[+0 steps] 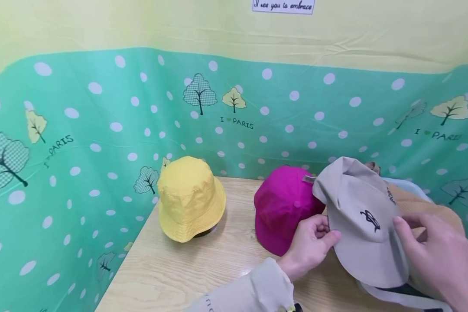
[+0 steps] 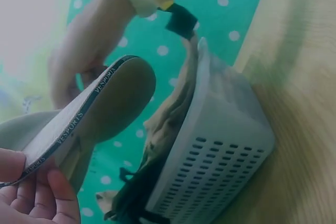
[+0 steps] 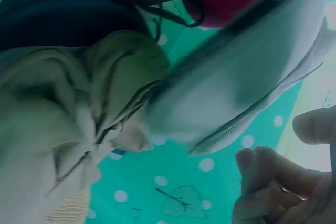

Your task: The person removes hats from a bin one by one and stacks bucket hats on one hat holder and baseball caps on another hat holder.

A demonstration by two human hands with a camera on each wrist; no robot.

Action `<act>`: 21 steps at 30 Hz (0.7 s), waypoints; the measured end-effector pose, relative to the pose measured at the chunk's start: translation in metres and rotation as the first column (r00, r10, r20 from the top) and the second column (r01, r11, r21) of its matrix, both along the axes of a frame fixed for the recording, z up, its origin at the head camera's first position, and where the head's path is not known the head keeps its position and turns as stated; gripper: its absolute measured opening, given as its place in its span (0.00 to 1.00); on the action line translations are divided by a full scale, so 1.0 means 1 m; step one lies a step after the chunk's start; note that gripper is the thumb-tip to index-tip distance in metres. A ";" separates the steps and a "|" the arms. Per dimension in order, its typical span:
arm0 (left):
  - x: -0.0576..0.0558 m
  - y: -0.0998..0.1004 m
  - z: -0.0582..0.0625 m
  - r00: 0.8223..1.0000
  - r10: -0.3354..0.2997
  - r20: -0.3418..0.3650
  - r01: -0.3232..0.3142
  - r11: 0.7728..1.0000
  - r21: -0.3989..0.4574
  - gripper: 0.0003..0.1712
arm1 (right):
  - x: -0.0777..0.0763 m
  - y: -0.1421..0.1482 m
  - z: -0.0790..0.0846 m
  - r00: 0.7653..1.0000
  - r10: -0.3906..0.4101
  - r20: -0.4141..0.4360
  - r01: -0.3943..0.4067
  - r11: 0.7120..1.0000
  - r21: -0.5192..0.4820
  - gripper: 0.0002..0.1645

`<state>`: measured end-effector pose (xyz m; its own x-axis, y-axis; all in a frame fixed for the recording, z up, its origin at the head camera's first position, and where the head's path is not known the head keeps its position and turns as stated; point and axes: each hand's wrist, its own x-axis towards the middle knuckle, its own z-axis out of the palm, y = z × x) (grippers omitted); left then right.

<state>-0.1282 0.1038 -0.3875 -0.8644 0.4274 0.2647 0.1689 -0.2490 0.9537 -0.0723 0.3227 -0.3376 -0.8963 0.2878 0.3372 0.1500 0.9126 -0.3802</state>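
Note:
In the head view a beige-grey baseball cap (image 1: 364, 195) with a small dark emblem is held up, brim toward me. My left hand (image 1: 310, 242) pinches its left edge near the brim. The left wrist view shows thumb and fingers curled over the cap's lettered inner band (image 2: 79, 114). My right hand (image 1: 440, 247) is at the cap's right side; in the right wrist view its thumb and loosely bent fingers (image 3: 278, 169) are apart from the cloth, with nothing between them. Just left of the cap sits a magenta cap (image 1: 281, 203), partly covered by it.
A yellow bucket hat (image 1: 189, 197) stands raised above the wooden table (image 1: 140, 281) at left. Under and behind the held cap, a pale perforated basket (image 2: 215, 156) carries tan and dark hats (image 3: 68, 14). A green dotted curtain (image 1: 242, 130) closes off the back and sides.

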 end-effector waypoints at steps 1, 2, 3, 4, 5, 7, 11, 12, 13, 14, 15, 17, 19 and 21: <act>-0.001 -0.003 0.000 1.000 0.000 0.005 0.000 1.000 0.010 0.05 | -0.002 0.002 -0.002 1.000 0.000 0.028 0.001 1.000 -0.020 0.31; -0.002 -0.005 0.001 1.000 0.000 0.011 0.000 1.000 0.017 0.05 | -0.004 0.004 -0.004 0.999 -0.001 0.055 0.003 0.999 -0.033 0.33; -0.003 -0.008 0.001 1.000 -0.001 0.019 0.000 1.000 0.023 0.05 | -0.006 0.005 -0.006 0.997 0.004 0.076 0.000 0.999 -0.050 0.35; -0.003 -0.010 0.001 0.999 -0.007 0.033 0.006 0.999 0.037 0.05 | -0.007 0.007 -0.007 0.995 0.010 0.098 -0.004 0.998 -0.059 0.36; -0.004 -0.012 0.002 0.999 -0.009 0.042 0.007 0.999 0.042 0.05 | -0.008 0.008 -0.009 0.994 0.029 0.105 -0.022 0.997 -0.071 0.36; -0.006 -0.017 0.003 0.999 -0.010 0.051 0.007 0.999 0.050 0.05 | -0.010 0.011 -0.011 0.992 0.079 0.099 -0.070 0.994 -0.089 0.35; -0.009 -0.026 0.006 0.998 -0.013 0.061 0.009 0.998 0.063 0.07 | -0.011 0.009 -0.014 0.979 0.162 0.122 -0.143 0.978 -0.150 0.36; -0.010 -0.029 0.007 0.998 -0.014 0.064 0.010 0.998 0.067 0.07 | -0.012 0.007 -0.015 0.976 0.167 0.139 -0.143 0.976 -0.167 0.38; -0.011 -0.031 0.008 0.998 -0.015 0.068 0.010 0.998 0.069 0.07 | -0.013 0.006 -0.015 0.973 0.177 0.149 -0.148 0.971 -0.187 0.39; -0.012 -0.033 0.008 0.997 -0.014 0.072 0.009 0.998 0.066 0.08 | -0.013 0.005 -0.016 0.969 0.182 0.164 -0.147 0.968 -0.206 0.40; -0.013 -0.036 0.009 0.997 -0.015 0.075 0.010 0.998 0.067 0.08 | -0.013 0.003 -0.016 0.965 0.198 0.170 -0.156 0.960 -0.233 0.40; -0.015 -0.040 0.010 0.997 -0.012 0.081 0.007 0.998 0.060 0.08 | -0.014 0.001 -0.016 0.958 0.217 0.188 -0.157 0.945 -0.288 0.40; -0.015 -0.044 0.013 0.997 -0.008 0.077 0.004 0.999 0.051 0.08 | -0.013 -0.001 -0.016 0.953 0.237 0.191 -0.162 0.927 -0.339 0.40; -0.015 -0.049 0.016 0.998 0.003 0.063 -0.006 0.999 0.044 0.07 | -0.013 -0.005 -0.016 0.952 0.244 0.184 -0.160 0.911 -0.380 0.40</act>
<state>-0.1436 0.0545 -0.3716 -0.8819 0.4125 0.2283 0.1101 -0.2907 0.9505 -0.0858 0.3178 -0.3532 -0.9874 0.1554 0.0308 0.0960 0.7415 -0.6640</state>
